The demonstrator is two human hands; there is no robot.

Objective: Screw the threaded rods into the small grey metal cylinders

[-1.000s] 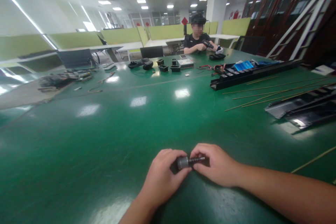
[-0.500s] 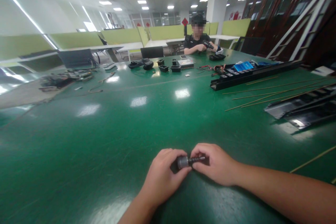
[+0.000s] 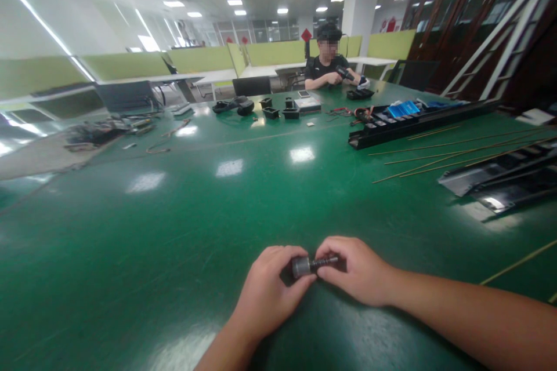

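A small grey cylindrical part with a dark ribbed shaft (image 3: 303, 267) lies between my two hands, low over the green table (image 3: 195, 203) near its front edge. My left hand (image 3: 270, 290) is wrapped round the thick grey end, thumb below and fingers above. From the right, my right hand (image 3: 359, 269) pinches at the shaft with thumb and fingertips, and the shaft's thin tip points into its palm. The fingertips of both hands nearly meet at the middle of the part.
Across the table a person (image 3: 327, 66) holds a dark tool. Black trays (image 3: 290, 113) stand at the back. A long black channel (image 3: 418, 122), thin brass-coloured rods (image 3: 444, 156) and more black profiles (image 3: 505, 182) lie on the right; cluttered parts (image 3: 93, 133) lie at far left.
The grey part and my hands have shifted very slightly left. The person opposite has turned their head a little to the side.
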